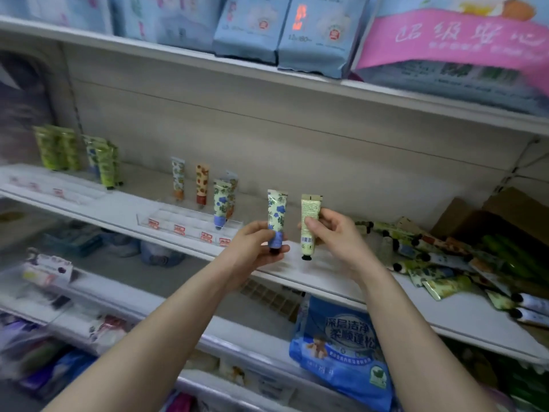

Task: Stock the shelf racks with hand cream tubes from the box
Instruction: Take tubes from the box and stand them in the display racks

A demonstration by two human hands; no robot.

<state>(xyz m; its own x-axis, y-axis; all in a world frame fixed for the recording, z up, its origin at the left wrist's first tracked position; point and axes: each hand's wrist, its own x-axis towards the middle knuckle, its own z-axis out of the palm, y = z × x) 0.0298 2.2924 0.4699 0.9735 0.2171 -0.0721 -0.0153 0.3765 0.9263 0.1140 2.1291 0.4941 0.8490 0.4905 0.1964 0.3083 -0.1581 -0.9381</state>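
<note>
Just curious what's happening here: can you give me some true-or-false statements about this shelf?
1. The left hand and the right hand each hold one tube. True.
2. Both held tubes have their caps up. False: the blue-flowered tube and the pale green tube point caps down.
3. The clear rack is packed full. False: only a few tubes stand in it.
4. Loose tubes lie heaped on the shelf at right. True.

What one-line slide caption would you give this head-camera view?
Left hand holds a blue-flowered hand cream tube, right hand a pale green tube, both cap-down before the white shelf.
</note>
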